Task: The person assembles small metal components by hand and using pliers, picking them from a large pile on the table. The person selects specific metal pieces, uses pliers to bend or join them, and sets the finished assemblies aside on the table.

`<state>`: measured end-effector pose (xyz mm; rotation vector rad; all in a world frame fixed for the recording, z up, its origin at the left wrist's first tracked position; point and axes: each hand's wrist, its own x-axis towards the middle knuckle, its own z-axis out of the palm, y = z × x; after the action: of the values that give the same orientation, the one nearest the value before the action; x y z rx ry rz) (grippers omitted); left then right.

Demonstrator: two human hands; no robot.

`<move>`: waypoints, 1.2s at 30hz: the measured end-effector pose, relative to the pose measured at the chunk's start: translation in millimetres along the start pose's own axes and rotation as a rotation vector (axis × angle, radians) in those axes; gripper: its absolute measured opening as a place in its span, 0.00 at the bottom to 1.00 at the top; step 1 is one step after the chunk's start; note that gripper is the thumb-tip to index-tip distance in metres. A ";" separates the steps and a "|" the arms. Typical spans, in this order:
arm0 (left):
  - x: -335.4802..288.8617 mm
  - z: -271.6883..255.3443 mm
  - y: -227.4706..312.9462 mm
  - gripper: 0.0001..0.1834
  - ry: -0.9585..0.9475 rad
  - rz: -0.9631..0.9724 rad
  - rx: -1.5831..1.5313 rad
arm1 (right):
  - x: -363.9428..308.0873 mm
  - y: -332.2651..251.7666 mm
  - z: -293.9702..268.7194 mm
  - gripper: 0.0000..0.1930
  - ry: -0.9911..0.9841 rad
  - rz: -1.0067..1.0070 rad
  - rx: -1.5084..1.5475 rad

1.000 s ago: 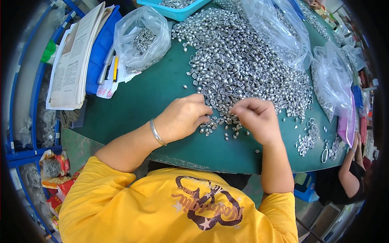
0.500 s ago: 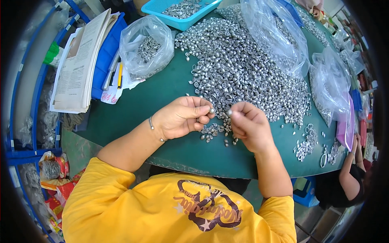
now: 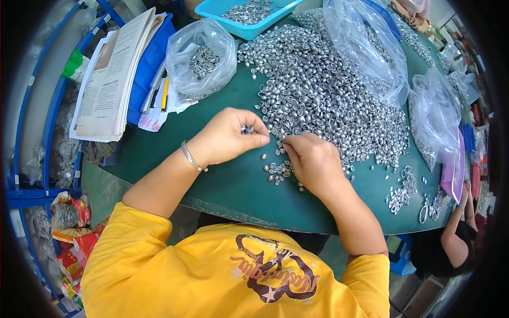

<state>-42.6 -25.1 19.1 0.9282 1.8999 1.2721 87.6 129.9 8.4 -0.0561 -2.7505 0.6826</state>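
A broad heap of small silvery hollow metal pieces (image 3: 318,90), rounded like half shells, lies on the green tabletop. My left hand (image 3: 230,137) is curled at the near left edge of the heap, and several of the metal pieces show inside its bent fingers. Thumb and fingers pressed together, my right hand (image 3: 314,161) reaches down into the heap's near edge; its fingertips hide whatever they pinch. A small separate cluster of metal pieces (image 3: 277,173) sits on the table between my hands, closer to me.
At the left are a clear bag of metal pieces (image 3: 201,61), a yellow-black cutter (image 3: 165,94) and papers (image 3: 106,79) against a blue bin. A turquoise basket (image 3: 249,29) stands behind. Clear bags (image 3: 435,111) and loose links (image 3: 403,190) lie right, near another person's arm (image 3: 456,233).
My left hand has turned over, its fingers now curled around several pieces. My right hand has moved slightly left and down to the heap's edge. The view has shifted a little.
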 end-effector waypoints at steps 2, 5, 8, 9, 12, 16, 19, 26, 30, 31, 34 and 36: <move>-3.1 3.4 -4.0 0.05 -0.027 0.073 0.214 | 0.7 -0.9 6.0 0.01 -0.037 -0.005 -0.106; -6.6 15.2 -15.3 0.07 -0.003 0.207 0.422 | -1.4 0.4 7.0 0.02 -0.034 -0.024 -0.138; -8.9 19.9 -17.3 0.06 -0.027 0.260 0.436 | 2.6 6.2 7.8 0.03 0.106 -0.019 0.181; -9.7 19.8 -15.4 0.06 -0.053 0.264 0.444 | 0.6 5.1 0.3 0.03 0.026 0.151 0.343; -8.0 17.8 -21.5 0.06 -0.014 0.327 0.333 | 0.7 10.6 -11.8 0.03 -0.079 0.590 1.062; -3.6 11.6 -7.6 0.06 -0.193 -0.292 -0.477 | 1.0 14.8 -15.0 0.02 -0.134 0.632 1.506; -1.4 9.4 -25.1 0.11 -0.285 -0.332 -0.978 | 2.2 12.3 -15.4 0.03 -0.148 0.687 1.728; -2.8 8.5 -19.7 0.06 -0.226 -0.499 -1.126 | 1.3 18.8 -9.8 0.06 -0.165 0.704 1.792; -2.4 12.2 -31.7 0.07 -0.279 -0.458 -1.266 | -6.3 4.8 6.0 0.04 0.052 0.097 0.310; -1.2 12.1 -32.4 0.07 -0.329 -0.421 -1.315 | -8.3 -0.6 5.3 0.05 -0.003 0.098 0.121; -1.3 10.6 -30.5 0.05 -0.361 -0.385 -1.407 | -11.0 -5.5 7.8 0.05 -0.091 0.082 -0.035; -0.2 10.2 -28.9 0.05 -0.386 -0.368 -1.437 | -10.1 -5.4 6.9 0.05 -0.101 0.085 -0.047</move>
<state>-39.6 -28.4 -11.3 0.0108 0.4688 1.5862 95.3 120.8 2.3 -0.1543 -2.8753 0.6594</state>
